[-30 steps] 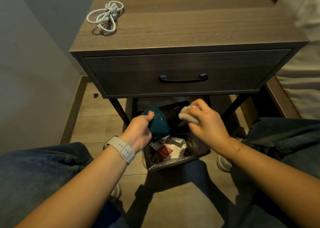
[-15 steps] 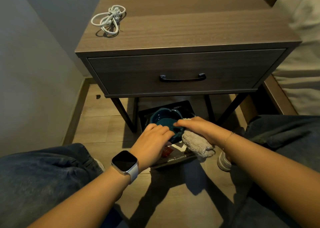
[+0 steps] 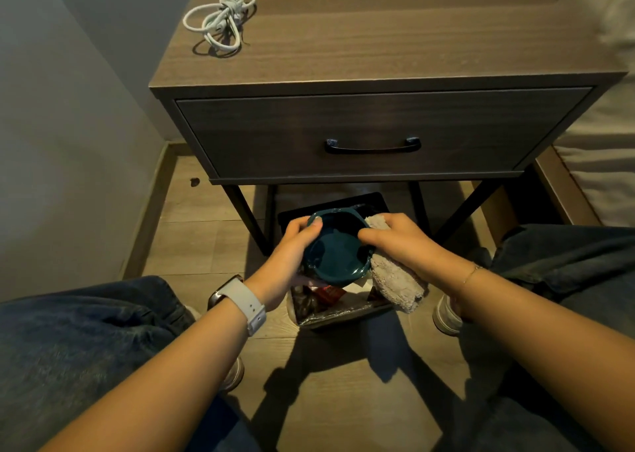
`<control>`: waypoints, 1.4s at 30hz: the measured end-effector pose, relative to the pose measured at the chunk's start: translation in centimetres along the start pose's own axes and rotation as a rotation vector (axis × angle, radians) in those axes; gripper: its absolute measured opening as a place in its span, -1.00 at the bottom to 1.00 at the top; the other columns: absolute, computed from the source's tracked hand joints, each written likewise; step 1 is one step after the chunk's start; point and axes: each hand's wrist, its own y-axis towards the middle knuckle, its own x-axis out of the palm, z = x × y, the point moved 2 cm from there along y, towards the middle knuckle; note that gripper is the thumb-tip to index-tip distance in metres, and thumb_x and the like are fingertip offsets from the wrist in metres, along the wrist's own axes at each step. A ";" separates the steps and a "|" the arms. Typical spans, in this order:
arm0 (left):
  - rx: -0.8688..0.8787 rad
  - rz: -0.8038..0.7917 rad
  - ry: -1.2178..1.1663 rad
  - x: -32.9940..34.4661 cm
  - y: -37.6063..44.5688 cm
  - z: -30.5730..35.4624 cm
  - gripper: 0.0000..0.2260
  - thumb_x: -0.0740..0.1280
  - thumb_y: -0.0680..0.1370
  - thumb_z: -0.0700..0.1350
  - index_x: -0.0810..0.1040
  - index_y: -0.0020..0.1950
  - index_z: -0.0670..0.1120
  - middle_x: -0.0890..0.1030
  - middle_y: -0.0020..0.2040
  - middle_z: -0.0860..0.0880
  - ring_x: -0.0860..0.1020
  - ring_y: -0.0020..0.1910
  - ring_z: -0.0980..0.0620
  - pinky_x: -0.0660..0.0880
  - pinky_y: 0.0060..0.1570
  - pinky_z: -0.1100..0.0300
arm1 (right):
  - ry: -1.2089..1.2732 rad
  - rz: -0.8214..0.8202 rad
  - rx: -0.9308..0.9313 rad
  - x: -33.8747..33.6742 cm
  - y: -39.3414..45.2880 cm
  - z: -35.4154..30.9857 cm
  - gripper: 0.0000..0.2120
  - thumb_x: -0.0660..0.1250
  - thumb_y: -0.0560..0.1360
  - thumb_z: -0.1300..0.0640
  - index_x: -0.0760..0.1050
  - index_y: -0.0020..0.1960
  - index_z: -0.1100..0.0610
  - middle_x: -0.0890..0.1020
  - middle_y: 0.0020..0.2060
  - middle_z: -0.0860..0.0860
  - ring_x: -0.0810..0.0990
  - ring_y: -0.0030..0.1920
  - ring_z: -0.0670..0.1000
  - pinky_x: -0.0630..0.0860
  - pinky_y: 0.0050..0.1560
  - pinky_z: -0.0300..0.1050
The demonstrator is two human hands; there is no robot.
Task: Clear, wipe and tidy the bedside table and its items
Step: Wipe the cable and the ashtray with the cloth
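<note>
While the left hand grips the teal dish over the bin and the right hand holds the cloth against it, wiping seems midway; beyond both hands, the desk carries only a coiled cable.

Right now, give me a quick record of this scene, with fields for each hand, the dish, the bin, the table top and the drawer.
left hand: grips the dish by its left rim
right hand: holds the cloth, fingers on the dish
dish: teal, held above the bin
bin: on the floor under the table, holds rubbish
table top: white cable coiled at its back left
drawer: closed
</note>
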 end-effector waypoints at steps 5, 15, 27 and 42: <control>0.057 0.100 -0.019 0.5 0.2 -0.1 -0.67 0.15 0.62 0.12 0.29 0.32 0.02 0.46 0.14 0.04 0.53 0.07 0.05 0.64 -0.14 -0.09 | -0.281 0.222 -0.177 -1.1 -1.0 -2.7 -0.64 0.38 0.39 -0.18 0.42 0.03 0.02 0.61 -0.15 -0.04 0.61 -0.13 -0.01 0.57 -0.13 0.02; 0.190 0.309 0.294 0.1 1.6 -1.8 -0.66 0.18 0.55 0.24 0.24 0.23 0.14 0.49 0.08 0.06 0.55 0.07 -0.01 0.57 0.03 -0.17 | -0.912 0.042 -0.691 1.8 -3.7 -4.3 -0.80 0.28 0.44 0.20 0.42 0.06 0.14 0.46 -0.03 0.04 0.50 -0.10 0.07 0.47 -0.14 -0.01; 0.407 0.363 0.867 0.4 0.2 -1.9 -0.53 0.14 0.60 0.18 0.19 0.45 0.04 0.43 0.31 -0.07 0.49 0.18 -0.07 0.46 0.07 0.10 | -0.950 -0.275 -0.561 5.6 -2.1 -1.5 -0.86 0.31 0.44 0.16 0.58 -0.08 0.20 0.63 -0.18 0.10 0.57 -0.15 0.11 0.43 -0.25 -0.10; 0.250 0.343 0.812 0.7 1.9 -1.6 -0.61 0.14 0.60 0.12 0.24 0.37 0.01 0.57 0.03 -0.06 0.58 -0.10 -0.08 0.55 -0.11 -0.05 | -1.008 -0.376 -0.348 4.4 -1.8 -3.2 -0.89 0.31 0.43 0.15 0.51 -0.18 0.21 0.57 -0.32 0.06 0.58 -0.24 0.09 0.34 -0.37 -0.16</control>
